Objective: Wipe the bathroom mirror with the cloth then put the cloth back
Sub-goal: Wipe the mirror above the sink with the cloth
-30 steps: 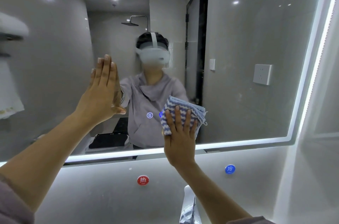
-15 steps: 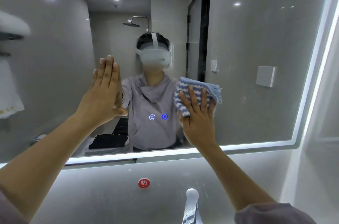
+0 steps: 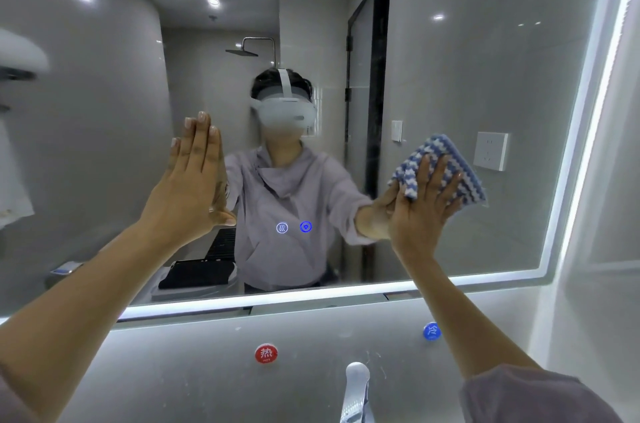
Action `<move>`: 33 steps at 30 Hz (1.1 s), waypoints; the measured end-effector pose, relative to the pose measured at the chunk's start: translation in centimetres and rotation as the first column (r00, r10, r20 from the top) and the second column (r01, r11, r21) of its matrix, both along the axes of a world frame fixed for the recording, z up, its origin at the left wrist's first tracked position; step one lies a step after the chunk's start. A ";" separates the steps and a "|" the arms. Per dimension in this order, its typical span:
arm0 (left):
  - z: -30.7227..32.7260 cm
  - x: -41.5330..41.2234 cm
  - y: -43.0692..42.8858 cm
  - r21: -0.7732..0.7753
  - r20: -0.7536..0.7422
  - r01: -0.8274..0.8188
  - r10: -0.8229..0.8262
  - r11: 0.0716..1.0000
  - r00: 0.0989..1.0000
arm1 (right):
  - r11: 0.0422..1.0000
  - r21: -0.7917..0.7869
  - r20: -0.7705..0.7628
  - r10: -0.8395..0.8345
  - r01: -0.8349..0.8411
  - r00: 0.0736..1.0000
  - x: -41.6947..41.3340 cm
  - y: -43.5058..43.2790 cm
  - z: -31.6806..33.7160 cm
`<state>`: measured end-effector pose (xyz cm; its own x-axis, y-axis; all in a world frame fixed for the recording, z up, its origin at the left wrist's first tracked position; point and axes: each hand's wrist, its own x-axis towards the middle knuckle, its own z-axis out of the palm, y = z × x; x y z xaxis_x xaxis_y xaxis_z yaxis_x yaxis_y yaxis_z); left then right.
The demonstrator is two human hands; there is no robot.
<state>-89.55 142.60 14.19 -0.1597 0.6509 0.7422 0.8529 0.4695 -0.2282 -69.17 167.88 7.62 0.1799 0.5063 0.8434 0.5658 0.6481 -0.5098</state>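
From the head camera, the person stands square to the bathroom mirror (image 3: 485, 76), both arms reaching up to the glass. The right hand (image 3: 420, 208) lies flat over a folded blue-and-white striped cloth (image 3: 446, 163), fingers straight and spread, pressing it against the lower right part of the mirror. The cloth sticks out above and to the right of the fingertips, just left of a reflected white wall socket (image 3: 491, 150). A grey sleeve (image 3: 526, 395) covers that arm near the bottom right corner.

The left hand (image 3: 188, 187) is flat against the glass well to the left, fingers straight and held together, thumb out to the side, holding nothing; its palm meets its own reflection.

Between the two hands, low on the mirror, glow two small round touch icons, one white (image 3: 282, 228) and one blue (image 3: 305, 226). A bright light strip (image 3: 311, 294) runs along the mirror's bottom edge and up its right side. On the grey wall below it sit a red round hot-water sticker (image 3: 266, 353) and a blue round cold-water sticker (image 3: 431, 331), the blue one just beside the right forearm. A chrome tap (image 3: 356, 388) rises at the bottom edge. A shower head (image 3: 242, 52) shows in the reflection.
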 end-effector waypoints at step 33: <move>-0.1 0.4 -0.1 -0.007 0.033 -0.002 0.002 1.000 0.999 | 0.981 0.158 0.390 0.044 -0.114 0.920 5.7 3.0 2.0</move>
